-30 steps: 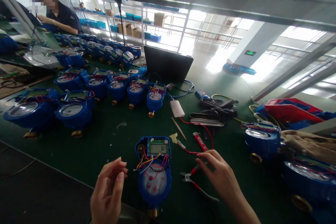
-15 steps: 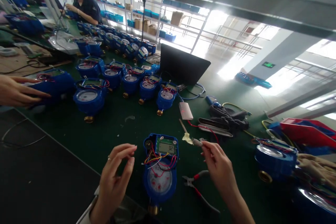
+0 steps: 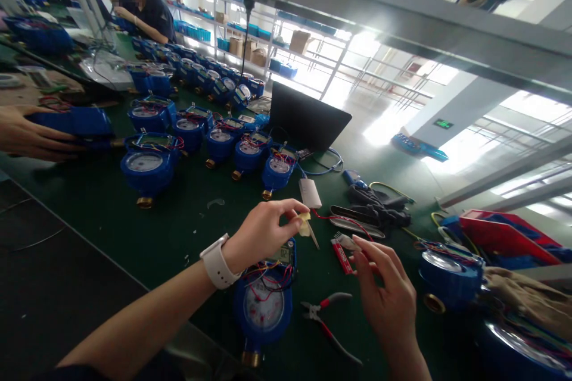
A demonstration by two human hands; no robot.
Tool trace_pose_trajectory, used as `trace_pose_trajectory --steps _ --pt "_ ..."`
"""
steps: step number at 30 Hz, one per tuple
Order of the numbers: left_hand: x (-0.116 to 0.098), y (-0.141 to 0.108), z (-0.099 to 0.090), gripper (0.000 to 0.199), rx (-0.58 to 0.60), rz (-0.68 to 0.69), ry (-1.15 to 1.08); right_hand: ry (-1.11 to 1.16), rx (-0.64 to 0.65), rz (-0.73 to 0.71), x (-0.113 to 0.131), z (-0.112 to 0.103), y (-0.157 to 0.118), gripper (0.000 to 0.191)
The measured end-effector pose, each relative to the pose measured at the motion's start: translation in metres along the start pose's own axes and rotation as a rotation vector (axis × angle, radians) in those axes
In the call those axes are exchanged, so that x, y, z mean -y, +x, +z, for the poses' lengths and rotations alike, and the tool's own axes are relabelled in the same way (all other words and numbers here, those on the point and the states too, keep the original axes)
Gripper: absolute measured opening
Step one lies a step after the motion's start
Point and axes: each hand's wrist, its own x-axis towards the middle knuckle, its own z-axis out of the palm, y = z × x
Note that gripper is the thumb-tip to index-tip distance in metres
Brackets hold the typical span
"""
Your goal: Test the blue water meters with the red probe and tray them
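Note:
My left hand [image 3: 270, 229], with a white watch band on the wrist, pinches a crumpled pale-yellow scrap [image 3: 304, 226] above a blue water meter [image 3: 263, 309]. That meter's top is open, with coloured wires and a small display partly behind my hand. Between the thumb and fingers of my right hand [image 3: 386, 277] is a small whitish piece [image 3: 347, 242] with thin prongs at its tip; its kind is unclear. A red packet with white lettering [image 3: 341, 257] shows close to those fingertips; whether I hold it is unclear. Red-handled cutters [image 3: 315, 311] lie between the meter and my right hand.
Several blue meters [image 3: 147, 166] stand in rows behind, near a dark laptop-like screen [image 3: 308, 116]. A white box [image 3: 310, 192], an open case [image 3: 357, 223] and dark cloth [image 3: 379, 205] lie at centre right. At left, another person's hand [image 3: 36, 134] touches a meter.
My left hand has crossed to the right over the meter and now pinches the yellow scrap, which was beside the whitish piece. The red packet has come into sight. The other person's meter has shifted.

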Motion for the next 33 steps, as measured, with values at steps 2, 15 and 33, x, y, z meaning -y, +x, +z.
trace_pose_trajectory --steps 2,15,33 --pt "0.003 0.0 -0.002 0.029 -0.095 0.024 0.067 0.023 0.021 -0.015 0.001 -0.001 0.004 0.027" --pt "-0.02 -0.026 -0.002 0.021 -0.022 -0.115 -0.436 0.287 -0.324 -0.036 0.048 0.019 0.003 0.023" --pt "0.027 -0.072 -0.03 0.041 -0.209 -0.258 -0.35 0.578 0.22 0.334 0.032 0.013 0.019 0.011"
